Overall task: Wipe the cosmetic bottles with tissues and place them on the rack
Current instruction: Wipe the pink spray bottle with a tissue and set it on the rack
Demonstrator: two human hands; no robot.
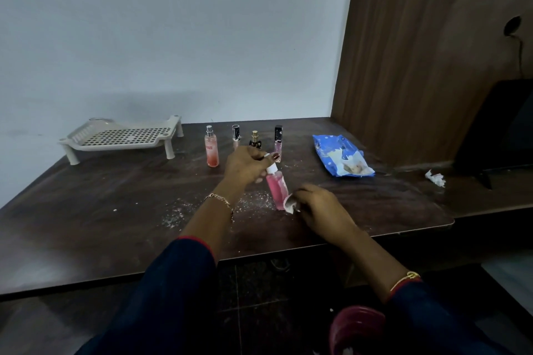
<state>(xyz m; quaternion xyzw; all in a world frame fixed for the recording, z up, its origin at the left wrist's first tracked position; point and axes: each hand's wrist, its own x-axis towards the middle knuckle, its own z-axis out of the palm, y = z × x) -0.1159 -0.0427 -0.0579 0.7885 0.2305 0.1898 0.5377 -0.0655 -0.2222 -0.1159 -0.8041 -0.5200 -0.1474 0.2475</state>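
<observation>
On the dusty bench (115, 225), the right hand (320, 206) has its fingers curled round a tissue (289, 204) at the lower end of the tilted pink bottle (277, 187). The left hand (245, 166) pinches its white cap. A firm pinch lets the bottle be turned while wiping. Four more bottles (255, 141) crowd just behind. The rack (124, 137) stands far left and the tissue pack (341, 158) right.

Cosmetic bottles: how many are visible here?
5. Four stand in a row at the back: peach spray bottle, black-capped tube, gold-capped bottle, black-capped gloss. The left hand holds the fifth, a pink bottle.
</observation>
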